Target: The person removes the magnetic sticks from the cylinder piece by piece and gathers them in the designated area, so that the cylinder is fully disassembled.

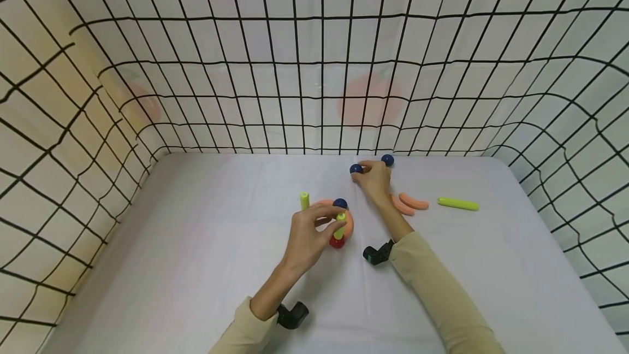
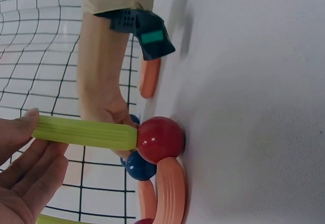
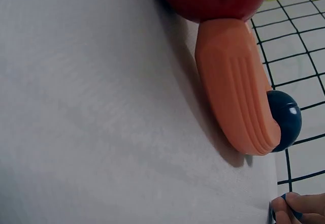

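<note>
My left hand (image 1: 306, 238) pinches the top end of a lime-green rod (image 2: 86, 131) between thumb and fingers. That rod stands upright on a red ball (image 2: 160, 139). Curved orange pieces (image 3: 233, 87) join the red ball to a blue ball (image 1: 339, 203) in a ring lying on the table. Another green rod (image 1: 304, 200) rises at the ring's left side, partly behind my left hand. Near the back edge, my right hand (image 1: 375, 180) holds a loose blue ball (image 1: 356, 169) by its fingertips. A further blue ball (image 1: 387, 160) lies just behind that hand.
Two loose curved orange pieces (image 1: 414, 201) lie right of my right forearm. Farther right lies a loose green rod (image 1: 458, 204). Black wire mesh (image 1: 321, 70) walls the white table (image 1: 206, 266) at the back and both sides. Black cameras (image 1: 293, 316) sit on both wrists.
</note>
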Available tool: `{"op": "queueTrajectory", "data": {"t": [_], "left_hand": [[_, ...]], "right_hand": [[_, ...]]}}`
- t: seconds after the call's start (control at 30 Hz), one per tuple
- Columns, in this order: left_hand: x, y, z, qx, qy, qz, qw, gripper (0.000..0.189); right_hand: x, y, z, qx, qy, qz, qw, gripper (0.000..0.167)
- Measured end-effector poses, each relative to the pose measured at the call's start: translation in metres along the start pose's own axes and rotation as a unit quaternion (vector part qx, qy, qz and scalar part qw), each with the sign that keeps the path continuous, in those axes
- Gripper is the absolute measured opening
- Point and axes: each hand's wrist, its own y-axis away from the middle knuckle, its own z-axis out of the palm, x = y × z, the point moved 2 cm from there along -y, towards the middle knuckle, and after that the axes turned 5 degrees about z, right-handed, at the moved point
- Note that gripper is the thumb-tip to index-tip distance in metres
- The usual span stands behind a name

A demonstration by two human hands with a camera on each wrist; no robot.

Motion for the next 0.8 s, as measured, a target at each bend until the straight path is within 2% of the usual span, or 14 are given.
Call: {"op": "queueTrajectory", "data": {"t": [0.17,0.43,0.8], "left_hand": [[-0.0005,0.0006,-0.0008,-0.004,0.004,-0.003,1.0,0.018],[-0.0004,0.0016,-0.0009,-0.004,0.001,-0.003,1.0,0.019],[-0.0001,0.0011,-0.001,-0.007,0.024,-0.012,0.9996,0.018]], "right_hand": [[-0.001,-0.0023,0.0043,0.019,0.001,0.006,0.9998,0.043],[0.0016,-0.0059,0.0062,0.045,-0.035,0.021,0.9981,0.041],[0.003,-0.0057,0.0043,0.026,-0.038,0.024,0.9987,0.047]]}}
